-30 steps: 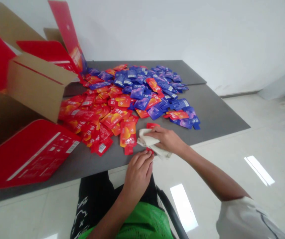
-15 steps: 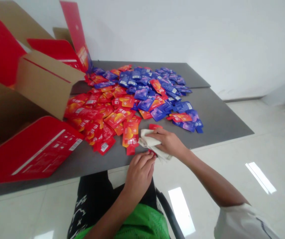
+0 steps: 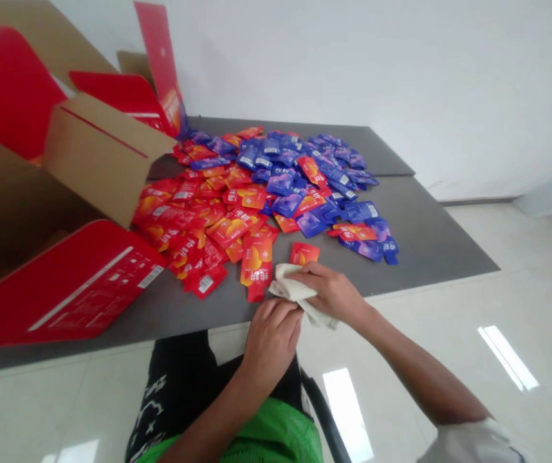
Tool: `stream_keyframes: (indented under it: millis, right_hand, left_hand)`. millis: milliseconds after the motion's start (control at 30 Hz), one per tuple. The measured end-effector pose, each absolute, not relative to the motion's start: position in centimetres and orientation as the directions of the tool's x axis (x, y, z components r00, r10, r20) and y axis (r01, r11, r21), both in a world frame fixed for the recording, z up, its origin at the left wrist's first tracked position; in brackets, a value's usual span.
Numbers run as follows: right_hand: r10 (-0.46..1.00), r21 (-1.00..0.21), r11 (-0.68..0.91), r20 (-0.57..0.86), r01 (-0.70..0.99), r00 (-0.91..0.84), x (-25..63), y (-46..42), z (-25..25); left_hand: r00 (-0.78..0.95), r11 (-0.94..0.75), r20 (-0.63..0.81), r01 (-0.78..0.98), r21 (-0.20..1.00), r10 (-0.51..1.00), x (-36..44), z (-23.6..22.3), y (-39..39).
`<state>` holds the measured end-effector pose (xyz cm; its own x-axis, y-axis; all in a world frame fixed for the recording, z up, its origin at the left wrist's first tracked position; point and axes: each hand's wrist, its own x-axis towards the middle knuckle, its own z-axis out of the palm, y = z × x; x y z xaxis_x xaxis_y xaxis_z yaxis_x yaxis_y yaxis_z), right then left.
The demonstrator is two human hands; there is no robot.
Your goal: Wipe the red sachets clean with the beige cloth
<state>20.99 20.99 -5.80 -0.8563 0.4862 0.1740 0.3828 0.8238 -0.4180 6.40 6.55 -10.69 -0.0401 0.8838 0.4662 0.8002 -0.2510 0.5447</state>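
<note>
Bright, even indoor light; no source in frame. Glare: white patches on the tile floor (image 3: 346, 415) below and right of the grey surface (image 3: 430, 244). Shadows on the surface faint, soft-edged. White wall (image 3: 353, 64) beyond the surface evenly lit. Wide-angle bowing toward the frame edges. Print on the pouches (image 3: 280, 184) slightly soft; fine detail lost.

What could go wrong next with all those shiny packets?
The red-and-orange sachet near the edge of the grey table might get knocked off by the left hand. The white cloth under the right hand could drag loose packets along. The tilted cardboard box might shift into the pile.
</note>
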Motion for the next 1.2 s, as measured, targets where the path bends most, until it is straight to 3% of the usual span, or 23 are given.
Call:
stream_keyframes:
  millis: [300, 433, 533, 667, 800, 900, 1067, 1200]
  right_hand:
    - [0.639, -0.31, 0.766, 0.274, 0.563, -0.719, 19.9, 28.6, -5.6]
    - [0.641, -0.488, 0.761, 0.468, 0.427, -0.608, 21.9, 25.4, -6.0]
    - [0.774, -0.624, 0.632, 0.543, 0.46, -0.326, 23.8, 23.1, -7.3]
    - [0.923, -0.876, 0.303, 0.368, 0.376, 0.114, 25.1, 22.3, -9.1]
    - [0.957, -0.966, 0.128, 0.18, 0.227, 0.227, 25.2, 22.7, -9.7]
    - [0.968, -0.978, 0.078, 0.12, 0.194, 0.218, 25.2, 22.8, -9.5]
    - [0.979, -0.977, 0.025, 0.067, 0.211, 0.192, 25.3, 22.7, -8.9]
    - [0.979, -0.975, 0.009, 0.054, 0.223, 0.198, 25.3, 22.7, -8.5]
  left_hand:
    - [-0.032, -0.252, 0.473, 0.813, 0.524, 0.881, 6.5, -10.7, 6.7]
    - [0.016, -0.197, 0.386, 0.879, 0.434, 0.922, 6.9, -9.5, 7.7]
    - [0.023, -0.155, 0.37, 0.931, 0.332, 0.929, 7.4, -8.4, 9.1]
    - [0.138, -0.188, 0.393, 0.978, 0.09, 0.909, 7.9, -8.3, 10.3]
    - [0.179, -0.18, 0.289, 0.983, -0.022, 0.941, 8.2, -9.7, 10.5]
    - [0.153, -0.161, 0.309, 0.987, 0.002, 0.939, 8.3, -10.8, 10.1]
    - [0.145, -0.22, 0.461, 0.969, 0.115, 0.875, 7.6, -10.9, 8.7]
    - [0.079, -0.253, 0.448, 0.904, 0.344, 0.891, 5.9, -8.7, 8.1]
